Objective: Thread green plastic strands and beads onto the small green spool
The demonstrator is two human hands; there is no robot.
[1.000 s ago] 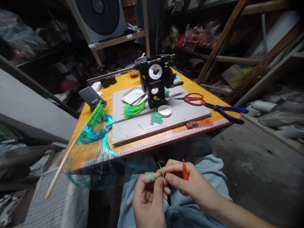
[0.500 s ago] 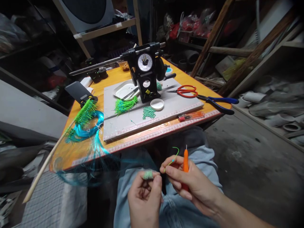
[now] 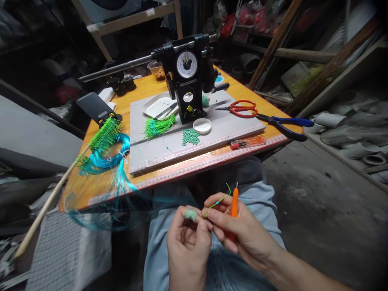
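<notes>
Head: green strand (image 3: 224, 198), perhaps blue-knotted.

A cluttered workshop: a black geared machine (image 3: 188, 83) with a dial is standing on a yellow bench (image 3: 141, 89), where red-handled scissors (image 3: 242, 108) and blue-handled pliers (image 3: 272, 120) are lying. Behind, stuffed plastic bags (image 3: 247, 17) are crowding the dim background. To the right, rough wooden beams (image 3: 274, 44) are slanting upward, and pale pipe-like pieces (image 3: 330, 119) are lying heaped beside a stained grey floor (image 3: 303, 194).
</notes>
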